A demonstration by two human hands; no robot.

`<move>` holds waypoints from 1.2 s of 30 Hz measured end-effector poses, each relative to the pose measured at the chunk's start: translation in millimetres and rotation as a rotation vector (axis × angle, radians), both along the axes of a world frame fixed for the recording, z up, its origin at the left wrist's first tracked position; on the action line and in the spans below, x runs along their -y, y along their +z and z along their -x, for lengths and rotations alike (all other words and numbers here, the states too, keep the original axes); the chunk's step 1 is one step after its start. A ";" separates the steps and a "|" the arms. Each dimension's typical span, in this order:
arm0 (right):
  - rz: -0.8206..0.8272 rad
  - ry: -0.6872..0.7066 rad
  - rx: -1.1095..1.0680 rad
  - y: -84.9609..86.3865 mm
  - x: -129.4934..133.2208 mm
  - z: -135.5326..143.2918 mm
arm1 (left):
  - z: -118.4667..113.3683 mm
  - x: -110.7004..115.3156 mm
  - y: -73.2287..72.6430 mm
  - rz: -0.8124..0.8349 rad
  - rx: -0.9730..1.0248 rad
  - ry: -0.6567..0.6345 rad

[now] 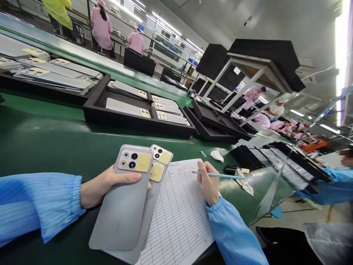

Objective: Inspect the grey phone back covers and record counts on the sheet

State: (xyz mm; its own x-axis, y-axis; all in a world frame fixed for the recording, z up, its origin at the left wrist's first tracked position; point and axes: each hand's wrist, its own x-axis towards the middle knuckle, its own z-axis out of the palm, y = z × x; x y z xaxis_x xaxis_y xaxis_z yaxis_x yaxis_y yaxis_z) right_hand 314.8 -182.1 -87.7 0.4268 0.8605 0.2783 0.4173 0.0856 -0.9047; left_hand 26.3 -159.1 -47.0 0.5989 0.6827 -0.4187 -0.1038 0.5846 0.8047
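My left hand is closed round a small fanned stack of grey phone back covers, the thumb lying over the top one. Each cover has a camera block with lens rings and a yellow film patch. Under them lies a printed grid form on the green table. Pinched in my right hand is a slim light-blue pen, its tip pointing left above the upper part of the form. Whether the tip touches the paper I cannot tell. The lower left of the form is hidden by the covers.
Behind the form, a black foam tray holds more covers; another loaded tray stands at the left. Stacked black trays sit beyond. Crumpled tissue and small scraps lie right of the form. Several people in pink work farther off; a blue sleeve shows at right.
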 end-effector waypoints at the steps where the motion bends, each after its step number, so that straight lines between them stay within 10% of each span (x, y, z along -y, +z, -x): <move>1: -0.028 -0.039 -0.001 2.3 0.2 -7.1 | 0.2 0.0 -0.2 0.004 0.010 -0.003; 13: 0.087 -0.037 0.343 12.3 -48.1 -106.5 | 0.4 0.1 -2.8 0.037 0.041 0.002; 36: 0.151 -0.011 0.642 -3.6 -5.7 -117.8 | 0.7 0.6 -5.1 0.010 0.057 0.018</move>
